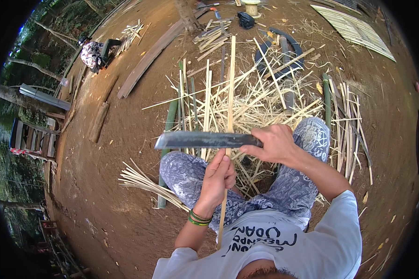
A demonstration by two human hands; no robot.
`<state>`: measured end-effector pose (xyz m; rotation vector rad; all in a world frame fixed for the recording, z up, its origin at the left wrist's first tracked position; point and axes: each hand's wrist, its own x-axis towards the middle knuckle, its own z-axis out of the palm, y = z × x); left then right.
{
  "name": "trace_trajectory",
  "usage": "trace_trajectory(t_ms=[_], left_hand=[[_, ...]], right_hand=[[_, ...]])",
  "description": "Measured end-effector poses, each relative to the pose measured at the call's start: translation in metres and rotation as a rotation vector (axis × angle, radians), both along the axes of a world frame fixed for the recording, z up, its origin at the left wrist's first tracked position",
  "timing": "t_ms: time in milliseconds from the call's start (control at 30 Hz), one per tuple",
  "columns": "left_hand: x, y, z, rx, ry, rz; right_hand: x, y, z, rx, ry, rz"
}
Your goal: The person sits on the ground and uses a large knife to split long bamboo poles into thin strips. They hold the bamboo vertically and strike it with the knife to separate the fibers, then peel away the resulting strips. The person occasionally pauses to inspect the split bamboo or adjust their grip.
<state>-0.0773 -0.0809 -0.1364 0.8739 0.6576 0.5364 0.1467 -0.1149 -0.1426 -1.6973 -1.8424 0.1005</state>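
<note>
My right hand (273, 143) grips the handle of a large dark knife (201, 139), whose broad blade points left across my knees. A long pale bamboo strip (230, 93) runs away from me, and my left hand (217, 176) is closed around it just below the blade. The blade lies across the strip right above my left fingers. The strip's near end passes down along my left forearm toward my white shirt. I sit with knees apart in patterned trousers.
A heap of split bamboo slivers (246, 100) lies on the dirt ahead, with green bamboo poles (168, 125), a bundle of strips (142, 181) at left, a woven mat (354, 29) far right, planks (146, 63), and a seated person (92, 53) far left.
</note>
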Motion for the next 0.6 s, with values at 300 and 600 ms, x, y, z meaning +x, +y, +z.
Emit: trace_trajectory(t_ms=[300, 600], left_hand=[[0.004, -0.015, 0.008, 0.069, 0.058, 0.013], [0.000, -0.015, 0.001, 0.222, 0.119, 0.068]], right_hand=[[0.006, 0.012, 0.006, 0.070, -0.062, -0.003], [0.008, 0.011, 0.008, 0.046, -0.093, -0.002]])
